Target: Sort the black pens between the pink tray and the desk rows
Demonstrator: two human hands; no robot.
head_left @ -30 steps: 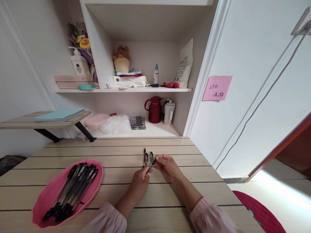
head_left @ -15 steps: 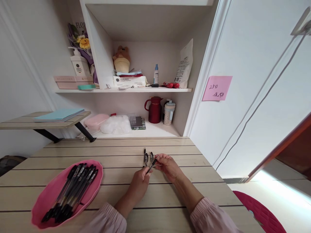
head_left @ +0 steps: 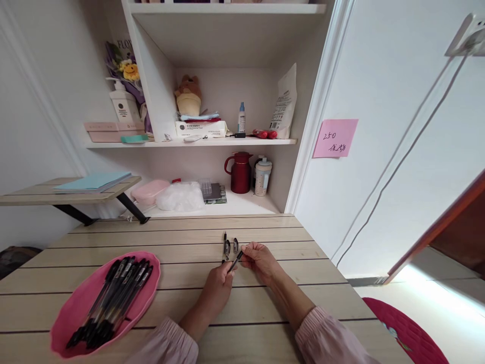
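Observation:
Over the middle of the table, a dark pen barrel [head_left: 235, 261] slants between my two hands. My left hand [head_left: 216, 283] is closed around its lower end. At its upper end, the fingers of my right hand [head_left: 261, 260] pinch the tip, which they partly hide. Just beyond my hands lie two black pen caps, a left cap [head_left: 227, 247] and a right cap [head_left: 235, 245]. Beside the left cap a thin black pen part [head_left: 225, 241] points away from me, its near end close to my left hand.
A pink scalloped tray [head_left: 63, 316] with several black capped pens [head_left: 113, 298] sits at left. Blue paper [head_left: 93, 181] lies on a small raised stand. Behind the table, shelves hold a red jug [head_left: 241, 173], a cup [head_left: 262, 177] and a pink box [head_left: 150, 191].
My right fingertips have closed in over the pen's upper end, hiding the tip that showed before. The view has shifted slightly; the caps and tray stay put.

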